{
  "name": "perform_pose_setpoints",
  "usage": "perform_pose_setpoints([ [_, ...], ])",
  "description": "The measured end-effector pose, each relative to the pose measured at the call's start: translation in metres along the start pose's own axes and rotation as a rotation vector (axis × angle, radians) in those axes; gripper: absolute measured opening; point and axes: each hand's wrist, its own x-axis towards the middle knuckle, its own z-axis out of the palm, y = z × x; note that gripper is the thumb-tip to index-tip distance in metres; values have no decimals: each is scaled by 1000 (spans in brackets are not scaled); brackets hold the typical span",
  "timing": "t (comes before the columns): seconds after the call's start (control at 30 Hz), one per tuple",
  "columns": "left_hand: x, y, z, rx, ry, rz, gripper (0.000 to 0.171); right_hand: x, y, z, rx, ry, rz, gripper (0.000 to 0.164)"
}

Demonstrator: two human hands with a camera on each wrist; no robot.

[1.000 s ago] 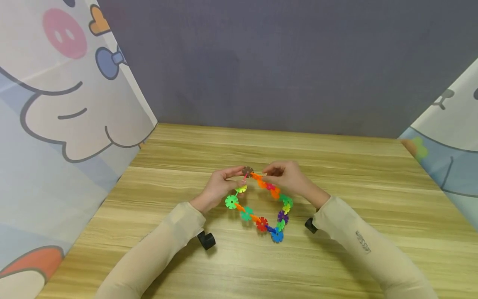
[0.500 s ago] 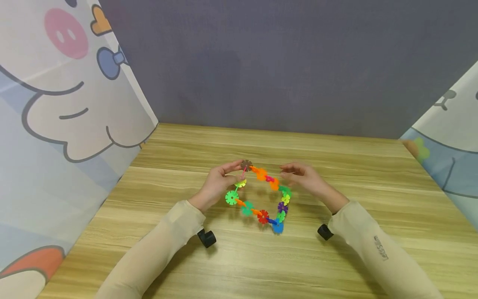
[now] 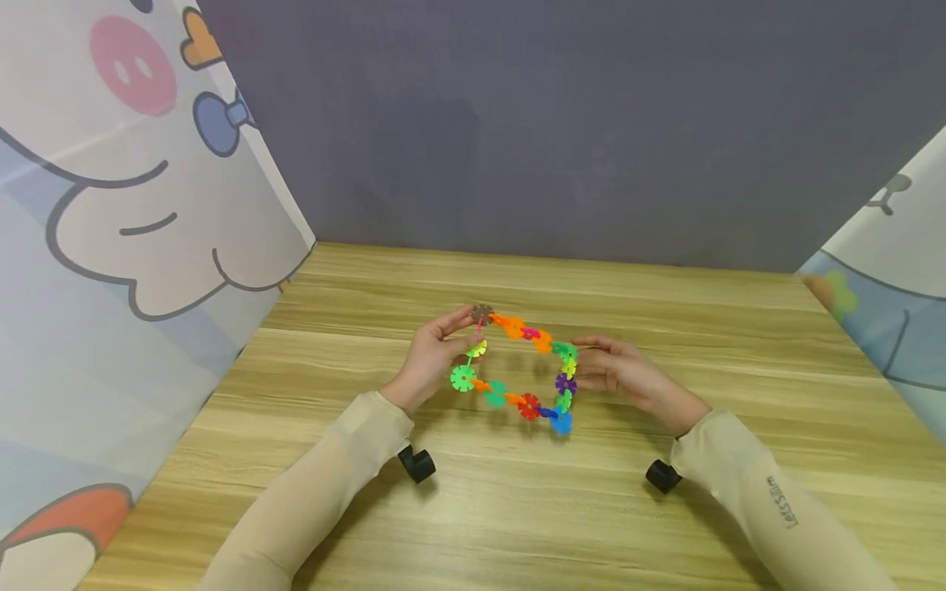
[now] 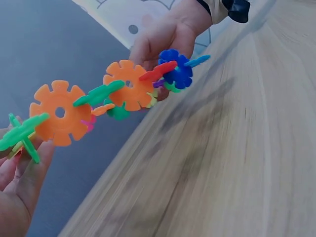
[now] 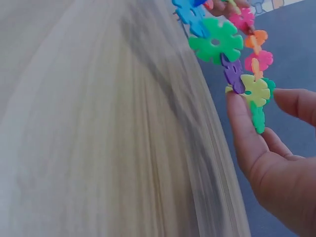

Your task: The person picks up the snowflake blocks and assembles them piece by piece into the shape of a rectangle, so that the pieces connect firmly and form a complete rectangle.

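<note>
A closed loop of interlocking plastic snowflake discs in many colours is held above the table, roughly four-sided in the head view. My left hand pinches its left side between thumb and fingers, by the yellow disc, with the brown disc at the fingertips. At the right side my right hand holds the loop around the yellow and purple discs. In the right wrist view the thumb touches the yellow disc, and a finger reaches the green disc behind it.
The wood-grain table lies below the loop, which casts shadows on it. A dark grey panel stands at the back. Cartoon-printed sheets rise at both sides. A black wrist camera hangs under each sleeve.
The right hand drew away from the orange discs at the loop's top, moved right, then took the right side. The loop has risen and its right side now stands straighter. The left hand keeps its pinch.
</note>
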Motion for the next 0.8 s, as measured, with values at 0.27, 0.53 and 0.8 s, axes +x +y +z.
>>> perform_pose_setpoints([
  [0.27, 6, -6, 3, -11, 43, -7, 55, 0, -3, -8, 159, 67, -14, 51],
  [0.53, 14, -16, 8, 1, 48, 5, 57, 2, -10, -14, 192, 137, -1, 57],
  [0.8, 25, -25, 9, 43, 81, 28, 56, 16, -13, -24, 148, 164, 11, 58],
])
